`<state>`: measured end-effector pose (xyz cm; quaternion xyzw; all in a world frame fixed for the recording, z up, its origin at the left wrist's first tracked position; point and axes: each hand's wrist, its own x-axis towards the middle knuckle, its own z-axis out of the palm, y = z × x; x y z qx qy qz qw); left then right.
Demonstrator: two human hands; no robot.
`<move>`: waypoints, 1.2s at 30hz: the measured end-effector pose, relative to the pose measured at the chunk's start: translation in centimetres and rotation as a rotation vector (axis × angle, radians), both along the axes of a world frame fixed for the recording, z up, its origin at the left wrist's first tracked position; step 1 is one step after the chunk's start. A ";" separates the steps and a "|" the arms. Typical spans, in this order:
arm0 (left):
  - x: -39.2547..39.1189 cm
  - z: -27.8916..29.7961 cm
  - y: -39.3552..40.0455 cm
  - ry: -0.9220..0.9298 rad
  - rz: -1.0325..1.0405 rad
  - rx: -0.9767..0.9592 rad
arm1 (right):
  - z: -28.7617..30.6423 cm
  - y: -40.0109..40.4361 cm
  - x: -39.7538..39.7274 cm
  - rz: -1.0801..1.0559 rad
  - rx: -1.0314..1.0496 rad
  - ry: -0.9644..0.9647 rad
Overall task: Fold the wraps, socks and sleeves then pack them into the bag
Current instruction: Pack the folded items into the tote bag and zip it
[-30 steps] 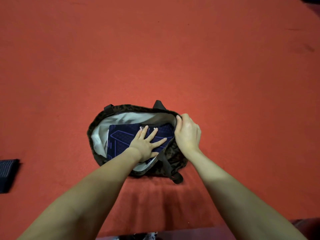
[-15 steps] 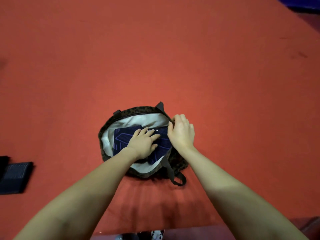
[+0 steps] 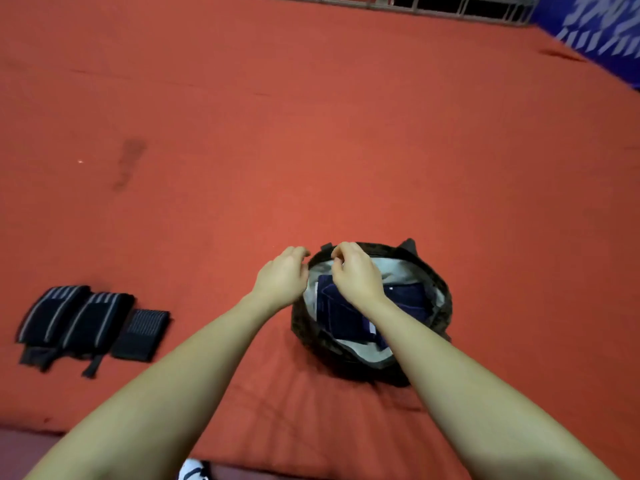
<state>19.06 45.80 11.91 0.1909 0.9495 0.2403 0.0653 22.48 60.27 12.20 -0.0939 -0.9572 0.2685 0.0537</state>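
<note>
A dark patterned bag (image 3: 444, 299) with a pale lining lies open on the red surface. A folded navy piece (image 3: 407, 296) lies inside it. My right hand (image 3: 353, 273) reaches across the opening and pinches the far-left part of the rim with curled fingers. Just outside that spot, my left hand (image 3: 282, 278) curls its fingers against the rim's outer edge. To the far left lie two folded black wraps with grey stripes (image 3: 52, 317) (image 3: 95, 322) and a smaller folded black piece (image 3: 142, 334).
The red padded surface (image 3: 346, 133) stretches far ahead and to both sides. A blue patterned wall (image 3: 609, 36) stands at the upper right, with a metal grille along the top edge. The surface's near edge runs just below my arms.
My left hand has come off the navy piece and out of the bag to its left rim. My right hand shifted from the right rim to the far-left rim. The view swung left, showing the wraps.
</note>
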 end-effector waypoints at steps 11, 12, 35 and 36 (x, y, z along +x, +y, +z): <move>-5.9 -4.9 -24.2 -0.089 0.156 0.037 | -3.7 -22.6 -8.3 0.074 -0.104 -0.053; -6.5 -5.5 -26.2 -0.100 0.159 0.019 | -4.5 -24.5 -8.9 0.095 -0.117 -0.078; -11.3 -18.0 -38.0 -0.299 -0.239 -0.535 | -20.0 -37.8 -12.7 0.342 -0.143 -0.587; -11.3 -17.8 -37.8 -0.300 -0.237 -0.496 | -19.7 -37.5 -12.7 0.332 -0.257 -0.589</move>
